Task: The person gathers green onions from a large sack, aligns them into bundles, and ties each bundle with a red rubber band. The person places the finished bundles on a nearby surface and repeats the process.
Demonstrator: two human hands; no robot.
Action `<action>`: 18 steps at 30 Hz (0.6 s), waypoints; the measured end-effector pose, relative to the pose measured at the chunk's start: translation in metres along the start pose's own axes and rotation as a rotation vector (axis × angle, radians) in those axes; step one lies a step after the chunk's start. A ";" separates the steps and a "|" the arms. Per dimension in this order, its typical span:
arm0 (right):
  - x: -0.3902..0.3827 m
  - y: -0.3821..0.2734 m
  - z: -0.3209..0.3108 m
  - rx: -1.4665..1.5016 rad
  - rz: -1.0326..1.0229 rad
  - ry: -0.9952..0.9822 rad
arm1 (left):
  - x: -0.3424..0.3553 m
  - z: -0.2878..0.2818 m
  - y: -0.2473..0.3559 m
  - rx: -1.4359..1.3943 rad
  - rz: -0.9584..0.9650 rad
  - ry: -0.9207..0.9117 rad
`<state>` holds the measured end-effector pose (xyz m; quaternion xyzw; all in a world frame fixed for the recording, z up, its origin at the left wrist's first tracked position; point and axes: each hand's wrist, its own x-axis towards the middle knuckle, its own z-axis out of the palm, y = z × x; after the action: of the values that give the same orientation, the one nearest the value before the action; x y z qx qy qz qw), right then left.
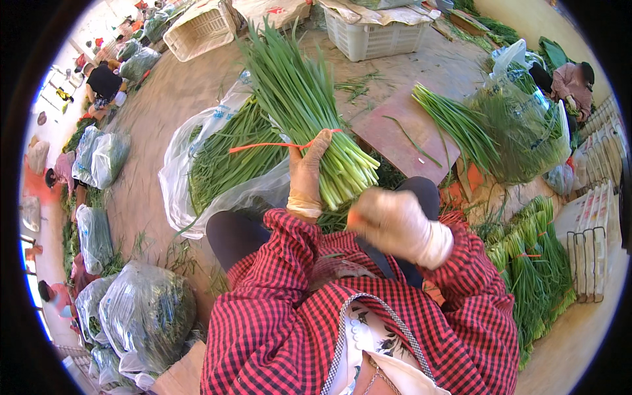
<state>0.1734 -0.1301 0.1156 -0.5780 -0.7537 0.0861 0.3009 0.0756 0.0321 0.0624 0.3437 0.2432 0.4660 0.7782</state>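
My left hand (305,174), gloved, is closed around a bunch of long green leafy stalks (296,89), which look like garlic chives. Their pale cut ends point toward my lap and the leaves point away, to the upper left. An orange-red tie (263,145) crosses the bunch at my thumb, its loose end trailing left. Close to the pale ends, my right hand (398,227) is smeared by motion. A speck of orange shows at its fingertips, but the fingers are unclear. Beyond my left hand, an open clear plastic bag (176,181) holds more greens (224,151).
A reddish board (395,135) with loose stalks (454,118) lies ahead right, beside a full plastic bag (520,131). Tied bunches (536,257) are stacked at my right, near white crates (589,243). Filled bags (148,309) stand left. Other people (573,85) sit farther off.
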 end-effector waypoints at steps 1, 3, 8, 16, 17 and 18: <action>-0.003 -0.004 -0.002 0.075 -0.020 -0.185 | 0.001 0.000 0.001 0.029 0.015 0.037; -0.003 -0.006 -0.003 0.088 0.002 -0.179 | 0.001 0.002 0.002 0.095 0.045 0.074; 0.027 0.023 0.012 -0.334 0.064 0.277 | -0.002 0.007 -0.005 0.132 0.111 0.038; 0.042 0.038 0.044 -0.417 0.267 0.176 | 0.006 -0.005 -0.014 0.233 0.179 0.086; 0.043 0.039 0.045 -0.381 0.296 0.166 | 0.006 -0.006 -0.015 0.270 0.199 0.094; 0.044 0.040 0.045 -0.347 0.324 0.156 | 0.006 -0.007 -0.015 0.307 0.220 0.102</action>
<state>0.1744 -0.0673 0.0761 -0.7391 -0.6292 -0.0423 0.2368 0.0815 0.0348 0.0461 0.4588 0.3116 0.5226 0.6475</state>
